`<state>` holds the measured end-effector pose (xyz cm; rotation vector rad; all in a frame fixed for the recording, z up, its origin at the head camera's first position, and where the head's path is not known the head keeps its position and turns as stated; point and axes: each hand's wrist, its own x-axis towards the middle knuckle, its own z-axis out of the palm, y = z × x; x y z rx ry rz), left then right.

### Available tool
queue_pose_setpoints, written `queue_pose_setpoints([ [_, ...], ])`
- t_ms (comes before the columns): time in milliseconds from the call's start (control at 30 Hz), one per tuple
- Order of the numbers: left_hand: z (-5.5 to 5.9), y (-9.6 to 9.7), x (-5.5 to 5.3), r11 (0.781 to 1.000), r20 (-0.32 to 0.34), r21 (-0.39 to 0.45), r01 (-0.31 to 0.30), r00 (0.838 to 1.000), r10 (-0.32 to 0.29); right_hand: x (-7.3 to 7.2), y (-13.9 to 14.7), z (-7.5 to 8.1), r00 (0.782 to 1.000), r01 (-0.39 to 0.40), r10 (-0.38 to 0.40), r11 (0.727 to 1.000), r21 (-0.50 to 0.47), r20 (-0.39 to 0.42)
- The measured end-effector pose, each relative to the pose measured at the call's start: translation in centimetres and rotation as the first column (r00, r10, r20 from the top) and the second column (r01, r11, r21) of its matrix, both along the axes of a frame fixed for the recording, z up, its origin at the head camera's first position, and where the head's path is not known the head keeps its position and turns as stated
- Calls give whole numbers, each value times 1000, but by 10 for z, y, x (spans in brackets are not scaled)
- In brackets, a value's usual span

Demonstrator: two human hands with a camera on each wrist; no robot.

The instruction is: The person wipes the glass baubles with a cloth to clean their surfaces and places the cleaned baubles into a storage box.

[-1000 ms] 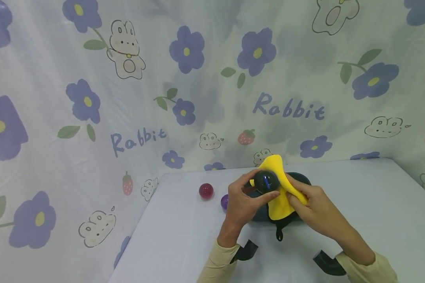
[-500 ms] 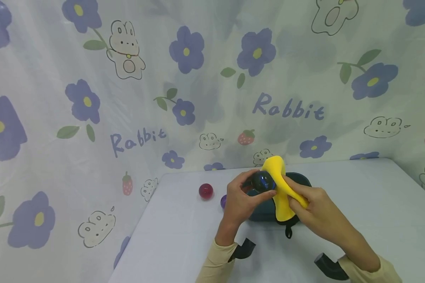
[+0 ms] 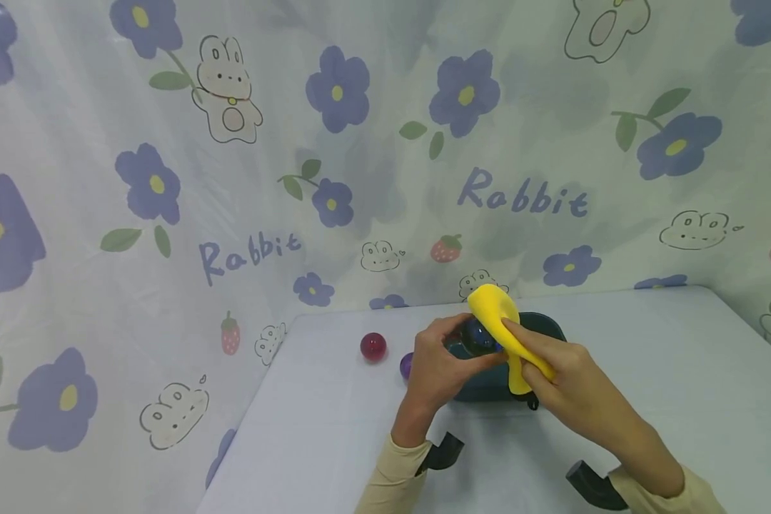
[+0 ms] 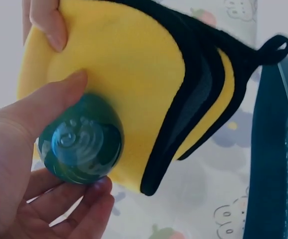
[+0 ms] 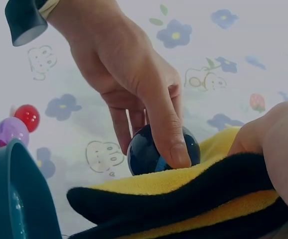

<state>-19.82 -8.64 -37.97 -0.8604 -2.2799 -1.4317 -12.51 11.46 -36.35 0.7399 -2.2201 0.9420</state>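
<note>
My left hand grips a dark, glossy ball between thumb and fingers. In the left wrist view the ball looks deep green and see-through, with bright reflections. A yellow cloth, black-edged with a small hanging loop, is pinched in my right hand. It lies against the ball's right side, and its folded top stands above the ball in the head view. From the right wrist view, my left thumb crosses the ball and the cloth touches it.
A dark teal basin stands on the white table behind and below the hands; its inside is mostly hidden. To its left lie a red ball and a purple ball. A patterned curtain hangs behind.
The cloth's lower part has swung right and its top has folded over towards the ball. My left hand keeps its grip on the ball, nearly in place.
</note>
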Motion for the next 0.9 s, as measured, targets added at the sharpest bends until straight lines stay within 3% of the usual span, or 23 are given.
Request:
queue_pose_setpoints([
  [433, -3, 6, 2, 997, -111, -6, 82, 990, -82, -9, 4, -2, 999, 10, -9, 1000, 29, -42],
  [700, -4, 7, 3, 996, -181, -25, 89, 979, -92, -14, 11, -5, 995, -1, 3, 1000, -27, 103],
  [900, -3, 7, 5, 997, -181, -18, 77, 980, -79, -17, 14, -7, 976, -5, 27, 995, -101, 216],
])
